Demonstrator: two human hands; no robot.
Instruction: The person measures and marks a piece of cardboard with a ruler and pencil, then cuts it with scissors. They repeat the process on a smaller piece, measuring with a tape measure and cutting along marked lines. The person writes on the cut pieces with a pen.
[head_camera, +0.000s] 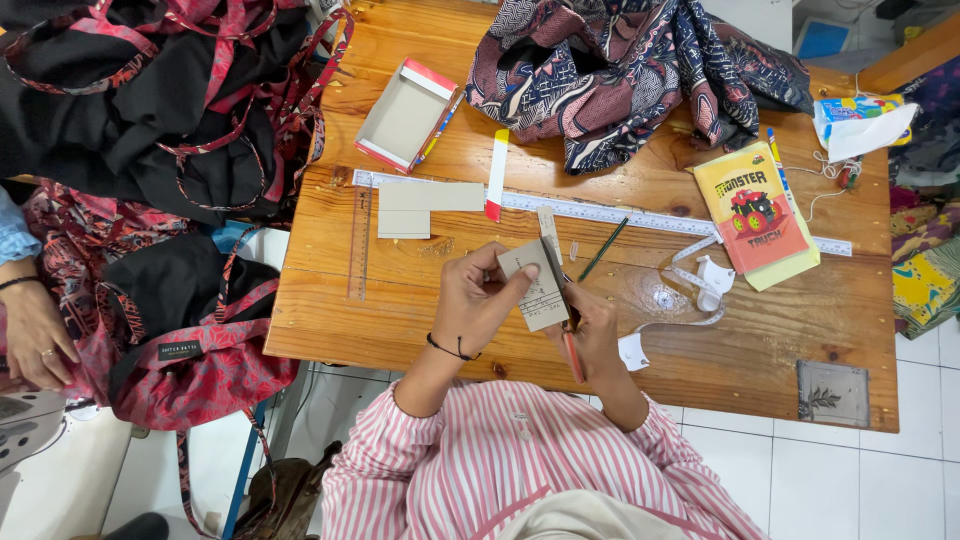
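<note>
My left hand (473, 299) pinches a small piece of grey cardboard (533, 288) above the front of the wooden table (760, 350). My right hand (592, 333) holds scissors (565, 330) with red handles, their blades running up along the card's right edge. A narrow cut strip of card (547, 222) sticks up just above the piece. A black band circles my left wrist.
On the table lie an L-shaped grey card (425, 205), a long steel ruler (600, 211), a second ruler (360, 245), a green pencil (603, 249), a white tape measure (695, 285), an open box (408, 115), a yellow notebook (755, 212) and patterned fabric (620, 70). Another person's hand (35, 335) rests at far left.
</note>
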